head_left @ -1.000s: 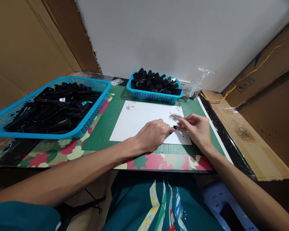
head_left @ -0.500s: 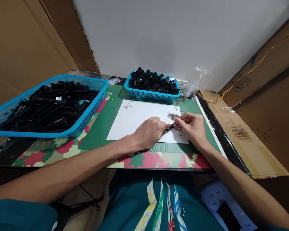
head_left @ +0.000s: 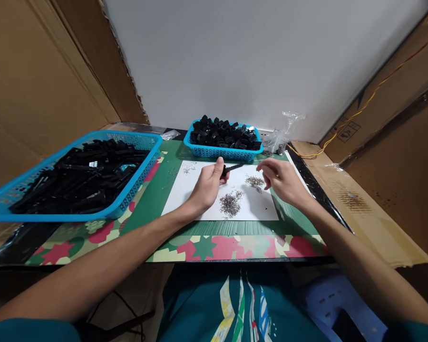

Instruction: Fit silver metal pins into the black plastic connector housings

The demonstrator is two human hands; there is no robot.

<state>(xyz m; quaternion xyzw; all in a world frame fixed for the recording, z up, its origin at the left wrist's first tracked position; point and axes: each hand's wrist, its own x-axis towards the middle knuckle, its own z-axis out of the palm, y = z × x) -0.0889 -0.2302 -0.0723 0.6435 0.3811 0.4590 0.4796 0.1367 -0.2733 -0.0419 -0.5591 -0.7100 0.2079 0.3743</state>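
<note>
My left hand [head_left: 207, 186] is closed on a slim black part [head_left: 231, 167], lifted over the white sheet [head_left: 196, 197]. My right hand [head_left: 282, 179] hovers at the sheet's right side, fingers curled loosely beside a small pile of tiny metal springs [head_left: 254, 181]; I cannot make out whether it holds anything. A second spring pile [head_left: 230, 203] lies on the sheet between the two hands. A third, thin scatter of springs [head_left: 189, 168] sits at the sheet's far left corner.
A small blue basket [head_left: 221, 152] of black pieces stands behind the sheet. A large blue basket [head_left: 128, 183] of long black parts sits on the left. A clear plastic bag [head_left: 276, 137] lies at the back right. Cardboard walls [head_left: 39, 85] flank the green mat [head_left: 157, 190].
The hands have come apart. My left hand lifted the black part up and away toward the back, uncovering a spring pile; my right hand drew off to the right.
</note>
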